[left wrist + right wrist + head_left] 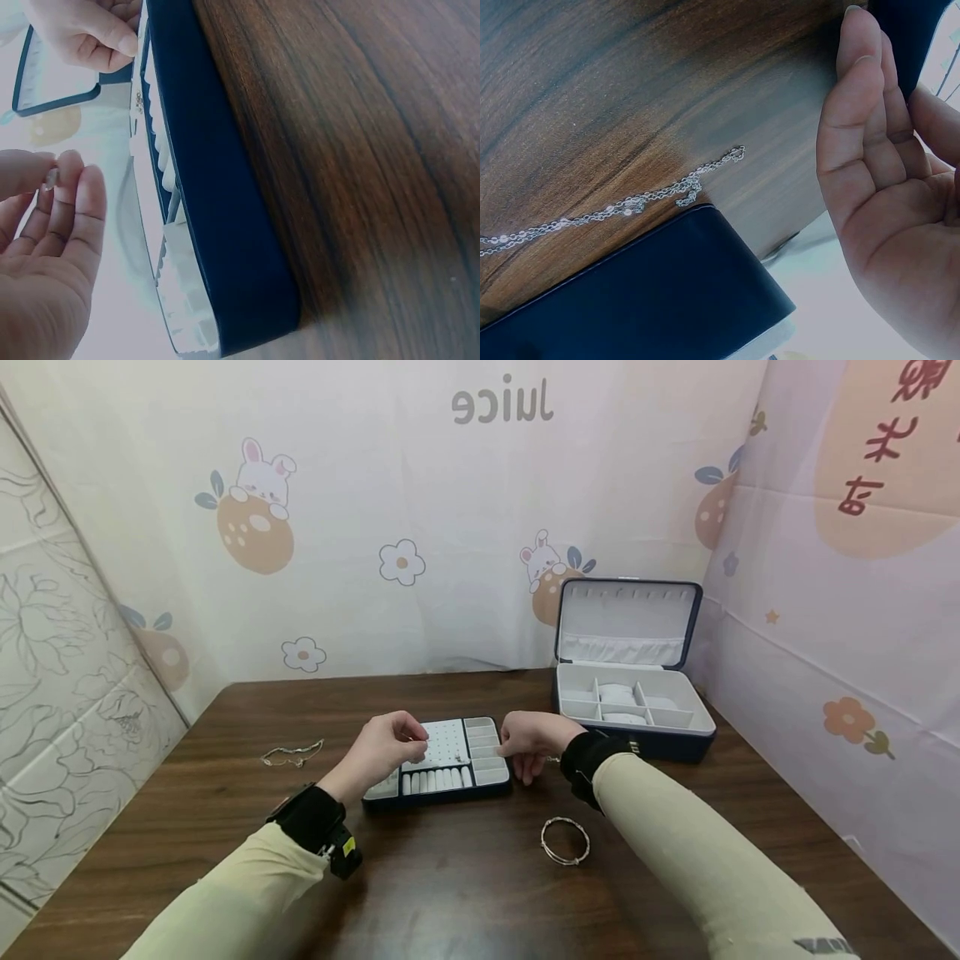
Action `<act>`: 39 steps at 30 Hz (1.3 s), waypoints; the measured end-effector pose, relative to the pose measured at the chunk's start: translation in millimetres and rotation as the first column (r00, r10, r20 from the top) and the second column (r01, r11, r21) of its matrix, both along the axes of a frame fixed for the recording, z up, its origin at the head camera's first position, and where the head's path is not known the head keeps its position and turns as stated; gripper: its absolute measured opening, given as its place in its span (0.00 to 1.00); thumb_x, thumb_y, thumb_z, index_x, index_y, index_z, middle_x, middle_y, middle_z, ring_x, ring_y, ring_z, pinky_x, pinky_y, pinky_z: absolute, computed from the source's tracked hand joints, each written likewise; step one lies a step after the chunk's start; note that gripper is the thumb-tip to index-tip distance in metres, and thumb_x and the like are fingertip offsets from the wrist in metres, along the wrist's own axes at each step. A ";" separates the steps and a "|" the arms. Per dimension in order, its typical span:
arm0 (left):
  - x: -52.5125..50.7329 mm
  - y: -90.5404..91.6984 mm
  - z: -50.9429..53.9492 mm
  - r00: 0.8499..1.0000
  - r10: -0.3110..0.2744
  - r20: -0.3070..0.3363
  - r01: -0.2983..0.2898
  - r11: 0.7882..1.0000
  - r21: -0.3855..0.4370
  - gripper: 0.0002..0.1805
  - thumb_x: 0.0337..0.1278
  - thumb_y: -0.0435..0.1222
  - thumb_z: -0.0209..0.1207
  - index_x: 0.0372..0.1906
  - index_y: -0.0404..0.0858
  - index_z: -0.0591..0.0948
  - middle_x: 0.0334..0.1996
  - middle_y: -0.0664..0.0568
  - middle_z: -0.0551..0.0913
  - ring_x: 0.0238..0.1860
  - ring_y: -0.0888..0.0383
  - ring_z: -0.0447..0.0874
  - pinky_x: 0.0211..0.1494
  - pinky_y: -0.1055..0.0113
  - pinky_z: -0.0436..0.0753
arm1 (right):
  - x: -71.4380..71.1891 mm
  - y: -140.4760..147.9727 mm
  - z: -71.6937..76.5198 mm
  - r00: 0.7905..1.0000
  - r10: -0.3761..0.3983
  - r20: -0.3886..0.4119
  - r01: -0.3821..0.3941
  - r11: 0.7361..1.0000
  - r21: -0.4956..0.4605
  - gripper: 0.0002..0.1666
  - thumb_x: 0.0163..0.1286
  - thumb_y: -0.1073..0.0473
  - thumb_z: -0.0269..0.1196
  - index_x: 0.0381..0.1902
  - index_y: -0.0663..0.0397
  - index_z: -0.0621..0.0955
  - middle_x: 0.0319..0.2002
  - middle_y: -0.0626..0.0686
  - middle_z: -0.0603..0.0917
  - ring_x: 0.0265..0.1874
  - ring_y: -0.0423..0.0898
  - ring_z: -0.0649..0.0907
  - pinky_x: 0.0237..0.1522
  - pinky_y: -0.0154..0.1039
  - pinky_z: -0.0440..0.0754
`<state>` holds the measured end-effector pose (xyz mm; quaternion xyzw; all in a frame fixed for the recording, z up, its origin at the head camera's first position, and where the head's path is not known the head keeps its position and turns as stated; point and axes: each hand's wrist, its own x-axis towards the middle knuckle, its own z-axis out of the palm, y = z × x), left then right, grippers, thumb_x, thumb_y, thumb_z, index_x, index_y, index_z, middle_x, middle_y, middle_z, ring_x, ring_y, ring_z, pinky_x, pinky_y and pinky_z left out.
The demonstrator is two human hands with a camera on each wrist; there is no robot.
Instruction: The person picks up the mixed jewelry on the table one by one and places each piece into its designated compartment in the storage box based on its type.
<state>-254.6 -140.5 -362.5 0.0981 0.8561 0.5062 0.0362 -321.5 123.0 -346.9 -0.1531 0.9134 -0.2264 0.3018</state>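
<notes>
A flat dark-blue jewelry tray with a white perforated board, ring rolls and small compartments lies mid-table. Over its left part, my left hand pinches a small shiny earring between thumb and fingertips. At the tray's right edge, my right hand grips the rim, thumb on top and fingers down along the outer side. Another small sparkling piece sits on the board. A silver chain necklace lies on the wood between the tray and the jewelry box, mostly behind my right hand in the head view.
The jewelry box, lid raised, stands at the back right with white compartments and cushions. A thin bangle lies at the front right of the wooden table. Another chain bracelet lies at left. Patterned curtains enclose the table.
</notes>
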 end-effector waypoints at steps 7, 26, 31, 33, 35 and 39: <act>-5.0 7.7 -3.6 0.999 0.036 -0.010 -0.036 0.997 -0.064 0.04 0.63 0.29 0.64 0.41 0.37 0.82 0.37 0.48 0.86 0.37 0.56 0.87 0.45 0.59 0.84 | 0.5 -0.2 2.0 1.000 0.000 0.008 0.000 1.000 -0.004 0.14 0.79 0.59 0.56 0.37 0.66 0.79 0.28 0.62 0.89 0.23 0.50 0.89 0.31 0.44 0.88; -16.0 20.4 -6.8 0.998 0.036 -0.052 -0.048 0.965 -0.259 0.03 0.60 0.29 0.66 0.36 0.39 0.84 0.34 0.51 0.84 0.35 0.56 0.80 0.37 0.64 0.77 | 3.1 1.4 0.9 1.000 -0.004 -0.004 0.004 1.000 -0.019 0.14 0.78 0.61 0.55 0.37 0.69 0.79 0.29 0.64 0.89 0.23 0.51 0.89 0.30 0.44 0.88; -17.4 22.4 -5.5 0.999 0.030 -0.028 -0.036 0.958 -0.285 0.03 0.60 0.30 0.66 0.37 0.39 0.85 0.34 0.51 0.84 0.35 0.55 0.78 0.37 0.64 0.77 | 3.7 1.5 2.0 1.000 -0.011 0.001 0.011 1.000 -0.019 0.14 0.79 0.61 0.55 0.38 0.69 0.79 0.28 0.63 0.89 0.24 0.51 0.89 0.31 0.44 0.88; -17.5 22.5 -5.0 1.000 0.024 -0.017 -0.028 0.958 -0.284 0.03 0.60 0.30 0.65 0.38 0.38 0.84 0.34 0.51 0.84 0.35 0.54 0.78 0.37 0.64 0.77 | 3.9 1.5 2.2 1.000 -0.010 0.001 0.010 1.000 -0.019 0.13 0.79 0.61 0.55 0.38 0.68 0.79 0.28 0.64 0.89 0.24 0.51 0.89 0.31 0.44 0.88; -18.2 22.6 -4.9 1.000 0.016 -0.013 -0.019 0.957 -0.291 0.03 0.60 0.30 0.65 0.38 0.38 0.84 0.33 0.51 0.83 0.35 0.54 0.78 0.37 0.64 0.77 | 4.0 1.4 2.2 1.000 -0.008 0.002 0.008 1.000 -0.019 0.14 0.79 0.61 0.55 0.38 0.69 0.79 0.29 0.64 0.89 0.24 0.51 0.89 0.31 0.44 0.88; -18.9 23.5 -4.1 1.000 -0.001 -0.024 -0.007 0.947 -0.322 0.02 0.60 0.30 0.65 0.37 0.38 0.84 0.33 0.51 0.83 0.34 0.54 0.78 0.37 0.64 0.77 | 4.7 1.2 2.5 1.000 -0.003 -0.005 0.003 1.000 -0.018 0.14 0.79 0.61 0.55 0.38 0.69 0.79 0.29 0.64 0.89 0.24 0.52 0.89 0.30 0.44 0.88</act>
